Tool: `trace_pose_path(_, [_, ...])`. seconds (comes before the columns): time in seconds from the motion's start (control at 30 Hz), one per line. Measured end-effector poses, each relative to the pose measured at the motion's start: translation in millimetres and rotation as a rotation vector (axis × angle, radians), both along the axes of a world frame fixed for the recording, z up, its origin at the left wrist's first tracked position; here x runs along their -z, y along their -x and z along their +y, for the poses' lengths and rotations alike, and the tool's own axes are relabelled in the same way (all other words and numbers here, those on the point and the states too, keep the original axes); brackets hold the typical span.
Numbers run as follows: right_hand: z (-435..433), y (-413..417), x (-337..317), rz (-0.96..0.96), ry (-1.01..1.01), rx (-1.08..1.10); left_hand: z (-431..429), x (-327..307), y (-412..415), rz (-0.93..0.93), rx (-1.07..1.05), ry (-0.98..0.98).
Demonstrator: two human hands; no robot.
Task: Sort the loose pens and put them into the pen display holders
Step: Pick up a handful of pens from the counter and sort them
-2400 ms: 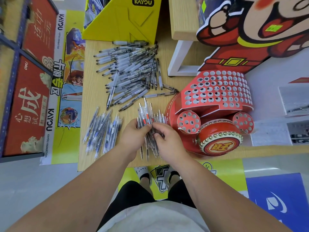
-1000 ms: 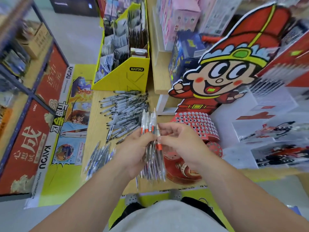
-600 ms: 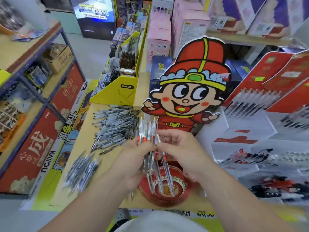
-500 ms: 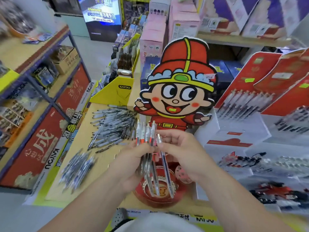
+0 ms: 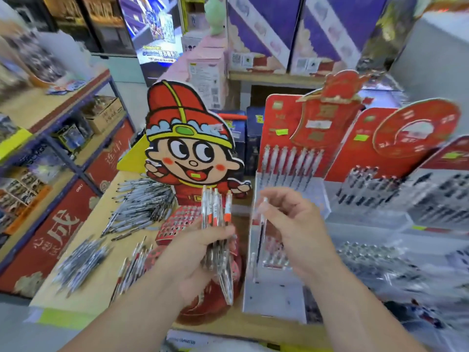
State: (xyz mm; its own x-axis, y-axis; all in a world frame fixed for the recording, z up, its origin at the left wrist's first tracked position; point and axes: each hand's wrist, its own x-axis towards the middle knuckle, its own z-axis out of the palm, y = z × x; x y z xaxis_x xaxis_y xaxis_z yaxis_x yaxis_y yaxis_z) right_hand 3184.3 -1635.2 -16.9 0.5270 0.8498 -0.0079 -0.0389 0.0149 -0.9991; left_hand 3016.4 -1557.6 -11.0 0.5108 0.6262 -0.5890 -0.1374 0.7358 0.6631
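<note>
My left hand (image 5: 195, 252) grips a bundle of red-accented pens (image 5: 215, 212), held upright over the red drum-shaped pen holder (image 5: 177, 219). My right hand (image 5: 294, 224) pinches a single clear pen (image 5: 261, 224), apart from the bundle and in front of a white tiered pen display (image 5: 276, 285) with a red backboard. One row of pens (image 5: 291, 161) stands in that display's top tier. Loose pens lie on the wooden table (image 5: 83, 232): a big grey pile (image 5: 142, 207), a smaller blurred pile (image 5: 81, 260) and a few red-accented ones (image 5: 132, 265).
A cartoon character cut-out (image 5: 187, 148) stands behind the drum holder. More filled pen displays (image 5: 396, 189) stand to the right. A shelf unit (image 5: 50, 138) with red panels flanks the table's left side. Purple boxes (image 5: 304, 34) sit on a shelf behind.
The view has tilted up and turned right. My right hand has drawn one pen out of the bundle and carried it right, toward the white display. My left hand keeps the bundle.
</note>
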Motion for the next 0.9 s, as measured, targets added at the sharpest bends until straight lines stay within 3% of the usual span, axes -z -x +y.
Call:
trace_pose_path(0.2, [-21.3, -61.6, -46.8, -0.176, -0.173, 0.161, -3.8, -13.4, -23.3, -0.039, 0.037, -0.047])
trace_pose_path(0.43, [-27.5, -130.9, -93.6, -0.604, -0.237, 0.393, -6.7, -10.0, -41.8, -0.094, 0.064, -0.093])
trace_pose_path(0.6, [-15.5, -141.5, -80.5, -0.822, -0.152, 0.375, -11.9, -4.6, -53.8, -0.076, 0.070, -0.079])
trace_pose_path(0.9, [-3.5, -145.2, -58.0, -1.000, 0.036, 0.354, -13.7, -2.0, -60.5, -0.058, 0.043, -0.085])
